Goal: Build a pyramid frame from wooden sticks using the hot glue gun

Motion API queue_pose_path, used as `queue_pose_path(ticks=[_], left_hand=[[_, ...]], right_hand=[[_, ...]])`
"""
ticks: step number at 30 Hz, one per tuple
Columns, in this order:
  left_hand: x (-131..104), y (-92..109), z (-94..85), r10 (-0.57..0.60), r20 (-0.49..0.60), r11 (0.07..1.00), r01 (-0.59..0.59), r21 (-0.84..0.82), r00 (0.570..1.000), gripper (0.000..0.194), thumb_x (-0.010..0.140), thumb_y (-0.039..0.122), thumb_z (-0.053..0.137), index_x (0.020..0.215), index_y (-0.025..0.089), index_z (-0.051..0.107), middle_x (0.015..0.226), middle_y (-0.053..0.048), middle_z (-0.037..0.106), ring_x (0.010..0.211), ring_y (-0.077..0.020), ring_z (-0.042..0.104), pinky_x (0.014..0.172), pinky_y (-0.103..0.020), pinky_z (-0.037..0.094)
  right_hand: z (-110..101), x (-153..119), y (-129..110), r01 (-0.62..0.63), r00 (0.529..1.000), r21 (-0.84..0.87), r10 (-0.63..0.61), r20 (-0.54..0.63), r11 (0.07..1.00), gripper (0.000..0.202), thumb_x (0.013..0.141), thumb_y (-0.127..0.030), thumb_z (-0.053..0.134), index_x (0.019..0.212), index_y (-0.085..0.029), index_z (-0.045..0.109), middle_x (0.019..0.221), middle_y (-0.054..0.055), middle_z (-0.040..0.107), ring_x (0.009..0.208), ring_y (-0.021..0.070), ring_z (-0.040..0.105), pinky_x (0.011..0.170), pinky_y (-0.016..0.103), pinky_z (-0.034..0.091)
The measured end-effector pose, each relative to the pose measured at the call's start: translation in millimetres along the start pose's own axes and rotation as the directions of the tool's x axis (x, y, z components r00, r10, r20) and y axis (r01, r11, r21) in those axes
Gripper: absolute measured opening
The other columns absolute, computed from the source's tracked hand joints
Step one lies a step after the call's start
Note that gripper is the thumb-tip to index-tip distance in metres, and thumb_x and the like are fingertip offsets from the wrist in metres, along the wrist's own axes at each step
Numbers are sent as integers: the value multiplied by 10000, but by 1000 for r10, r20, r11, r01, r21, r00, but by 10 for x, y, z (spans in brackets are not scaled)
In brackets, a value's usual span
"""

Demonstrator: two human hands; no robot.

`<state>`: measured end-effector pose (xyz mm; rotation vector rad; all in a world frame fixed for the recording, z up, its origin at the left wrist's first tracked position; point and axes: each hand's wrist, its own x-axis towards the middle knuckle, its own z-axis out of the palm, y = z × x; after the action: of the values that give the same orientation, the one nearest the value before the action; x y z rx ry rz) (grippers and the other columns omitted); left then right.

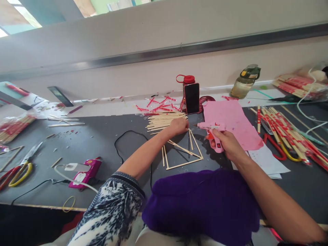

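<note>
In my right hand (227, 140) is a pink hot glue gun (208, 126), its nozzle pointing left toward the top of a stick frame. My left hand (179, 125) is closed, fingertips down at the frame's upper corner, close to the right ends of a pile of wooden sticks (162, 120). What those fingers grip is hidden. The frame (183, 164) of pale wooden sticks lies on the dark table, with loose sticks (180, 147) lying across and beside it.
A phone (192, 98) leans on a red-capped bottle (189, 79). Pink sheets (230, 118) lie behind the glue gun. Scissors (27, 160) and a pink power strip (85, 172) are at left, wrapped chopsticks (287, 131) at right. A black cord (115, 141) crosses the table.
</note>
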<state>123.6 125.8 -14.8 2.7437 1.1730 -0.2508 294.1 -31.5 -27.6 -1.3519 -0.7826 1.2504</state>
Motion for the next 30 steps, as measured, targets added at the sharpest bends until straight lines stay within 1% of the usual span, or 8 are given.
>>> queue_pose_path(ticks=[4, 9, 12, 16, 21, 25, 27, 30], left_hand=[[47, -98, 37, 5, -8, 999, -5, -50, 1000, 258, 797, 273, 551, 955, 195, 740, 924, -76, 715, 887, -198, 636, 762, -259, 451], [117, -180, 24, 27, 28, 988, -22, -153, 999, 262, 770, 278, 550, 890, 168, 756, 743, -41, 703, 694, -148, 599, 625, -221, 401], [133, -209, 1, 49, 45, 977, -39, -208, 998, 263, 749, 267, 552, 861, 143, 755, 658, -32, 679, 619, -135, 572, 573, -219, 370], [139, -236, -38, 69, 74, 960, -46, -278, 995, 287, 734, 257, 543, 901, 146, 749, 609, -5, 655, 538, -111, 547, 542, -206, 365], [174, -251, -62, 103, 101, 910, -53, -412, 990, 295, 674, 241, 560, 884, 138, 740, 610, 7, 632, 527, -102, 531, 513, -191, 370], [211, -260, -52, 117, 136, 877, -38, -479, 984, 284, 682, 236, 553, 867, 113, 729, 618, -3, 623, 533, -95, 522, 500, -179, 368], [231, -282, -32, 129, 132, 858, -44, -511, 983, 282, 697, 243, 559, 872, 100, 728, 614, -9, 622, 532, -90, 513, 498, -176, 360], [261, -339, 15, 174, 99, 818, -88, -569, 980, 286, 711, 265, 581, 881, 88, 730, 645, -21, 634, 552, -90, 521, 505, -175, 358]], right_hand=[[31, -24, 23, -15, 1000, -48, 15, -5, 999, 399, 759, -523, 642, 798, -126, 656, 525, 16, 603, 422, 92, 505, 364, 188, 335], [94, -17, 59, -50, 999, -76, 50, 2, 996, 372, 796, -499, 608, 823, -129, 641, 535, 24, 617, 407, 90, 520, 341, 177, 324], [113, 8, 78, -60, 998, -87, 59, -12, 994, 351, 814, -482, 590, 789, -133, 619, 516, 20, 608, 399, 89, 523, 342, 173, 325], [117, 25, 87, -67, 998, -79, 66, -16, 995, 338, 817, -476, 590, 767, -142, 606, 499, 15, 602, 390, 91, 527, 337, 171, 329], [92, 33, 98, -97, 995, -70, 95, -25, 993, 348, 809, -473, 608, 799, -126, 631, 509, 23, 613, 389, 88, 529, 334, 163, 332], [86, 50, 90, -102, 995, -47, 101, -17, 994, 354, 810, -479, 601, 797, -127, 636, 497, 28, 612, 390, 94, 528, 334, 168, 331], [97, 64, 83, -100, 995, -41, 99, -20, 994, 350, 813, -475, 596, 783, -128, 627, 492, 26, 608, 387, 94, 526, 334, 169, 331], [112, 92, 94, -93, 996, -53, 92, -22, 994, 353, 824, -478, 577, 776, -130, 617, 492, 24, 607, 382, 93, 525, 338, 171, 335]])
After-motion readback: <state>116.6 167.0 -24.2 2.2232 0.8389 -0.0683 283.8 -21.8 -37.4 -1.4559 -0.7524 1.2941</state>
